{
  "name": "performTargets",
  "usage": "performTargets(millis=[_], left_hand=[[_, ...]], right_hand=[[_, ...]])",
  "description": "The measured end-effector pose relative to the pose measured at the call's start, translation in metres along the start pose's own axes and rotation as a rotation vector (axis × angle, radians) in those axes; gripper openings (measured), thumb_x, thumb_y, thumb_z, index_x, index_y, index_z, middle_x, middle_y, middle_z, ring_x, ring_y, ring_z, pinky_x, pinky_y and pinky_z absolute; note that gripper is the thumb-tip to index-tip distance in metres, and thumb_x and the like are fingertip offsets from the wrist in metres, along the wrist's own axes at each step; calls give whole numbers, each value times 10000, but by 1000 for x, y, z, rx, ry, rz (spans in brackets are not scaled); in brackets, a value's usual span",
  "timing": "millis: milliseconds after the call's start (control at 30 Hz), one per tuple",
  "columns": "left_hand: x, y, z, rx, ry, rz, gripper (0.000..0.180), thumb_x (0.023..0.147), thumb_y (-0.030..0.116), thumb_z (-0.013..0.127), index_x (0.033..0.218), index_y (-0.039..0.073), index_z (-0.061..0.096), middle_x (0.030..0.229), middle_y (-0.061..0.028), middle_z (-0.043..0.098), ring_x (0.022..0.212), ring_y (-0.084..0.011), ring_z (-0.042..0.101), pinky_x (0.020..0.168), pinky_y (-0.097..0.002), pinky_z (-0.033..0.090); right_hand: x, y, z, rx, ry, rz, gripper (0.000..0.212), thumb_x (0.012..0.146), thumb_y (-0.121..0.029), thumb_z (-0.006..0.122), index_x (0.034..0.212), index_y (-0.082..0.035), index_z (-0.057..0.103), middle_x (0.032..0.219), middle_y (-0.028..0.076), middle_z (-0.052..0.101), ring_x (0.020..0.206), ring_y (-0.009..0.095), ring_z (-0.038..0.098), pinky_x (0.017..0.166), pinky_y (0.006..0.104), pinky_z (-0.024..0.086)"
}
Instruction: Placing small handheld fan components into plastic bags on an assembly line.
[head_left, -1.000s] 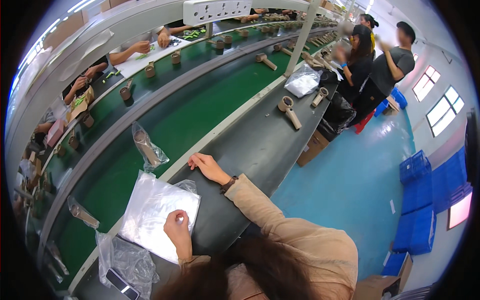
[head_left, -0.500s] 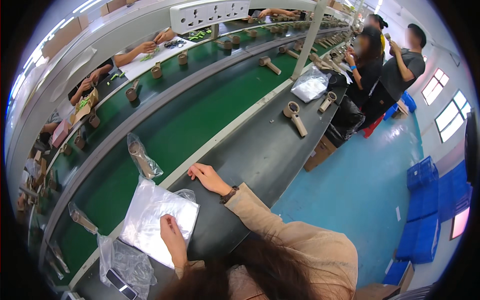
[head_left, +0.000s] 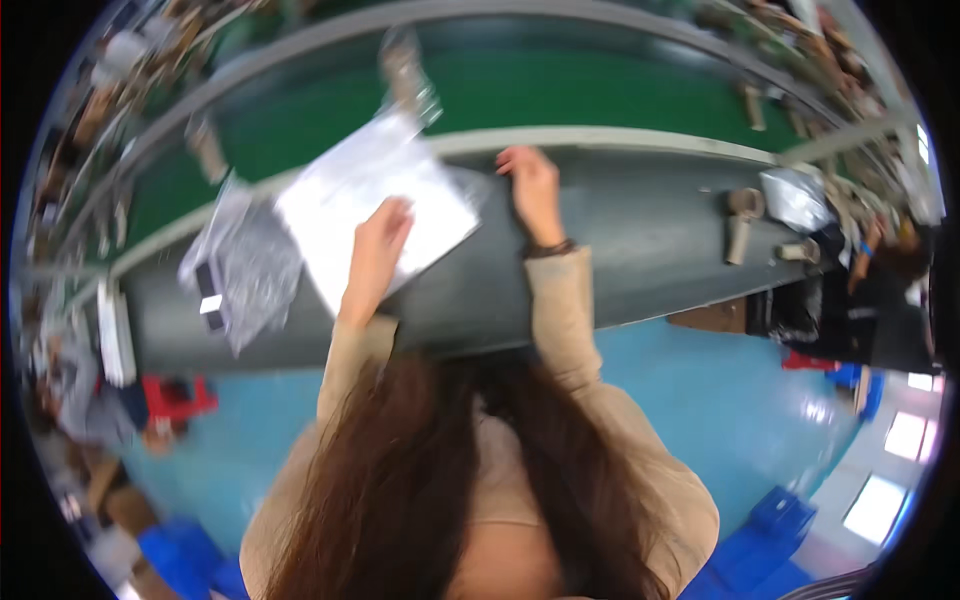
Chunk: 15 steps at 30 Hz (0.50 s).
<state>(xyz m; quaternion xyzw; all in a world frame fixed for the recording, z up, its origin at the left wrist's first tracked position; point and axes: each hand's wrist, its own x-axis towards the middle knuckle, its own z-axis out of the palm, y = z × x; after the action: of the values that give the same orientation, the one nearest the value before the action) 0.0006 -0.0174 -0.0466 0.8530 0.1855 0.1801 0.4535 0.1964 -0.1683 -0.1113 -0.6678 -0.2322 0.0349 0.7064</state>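
My left hand (head_left: 378, 248) is over the near part of a pile of clear plastic bags (head_left: 340, 205), its fingers curled together and nothing visible in them. To the right, my right hand (head_left: 533, 190) rests by the pale rail on the dark worktop (head_left: 640, 220). Its fingers are loosely bent, the thumb a little apart, and it holds nothing. Beyond the pile, a brown handheld fan in a clear bag (head_left: 408, 75) lies on the green conveyor belt (head_left: 560, 90). Motion blurs the picture.
Crumpled clear plastic (head_left: 262, 265) with a phone-like dark object (head_left: 210, 295) lies left of the pile. Another bagged fan (head_left: 207, 150) is on the belt. Brown fans (head_left: 740, 225) and a clear bag bundle (head_left: 795, 198) lie at the right. Co-workers sit at both sides.
The view has swung to the left and down, so the worktop now runs across the picture. Both hands keep about the same places by the bag pile.
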Motion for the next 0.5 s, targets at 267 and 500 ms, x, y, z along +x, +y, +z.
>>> performTargets(millis=[267,500], left_hand=[[-11,-18,-8,17,22,57,130,882,-23,536,994,7,593,882,-99,650,816,-209,651,751,-288,510],[-20,-7,5,104,85,110,109,841,-13,608,946,-3,635,957,-105,633,816,-227,637,744,-301,509]], right_hand=[[-9,11,9,-44,-60,62,341,1005,-243,464,915,43,628,843,78,660,732,130,594,732,272,464],[-12,9,4,-72,-61,57,333,1000,-239,469,917,42,629,839,77,662,733,130,598,727,272,466]])
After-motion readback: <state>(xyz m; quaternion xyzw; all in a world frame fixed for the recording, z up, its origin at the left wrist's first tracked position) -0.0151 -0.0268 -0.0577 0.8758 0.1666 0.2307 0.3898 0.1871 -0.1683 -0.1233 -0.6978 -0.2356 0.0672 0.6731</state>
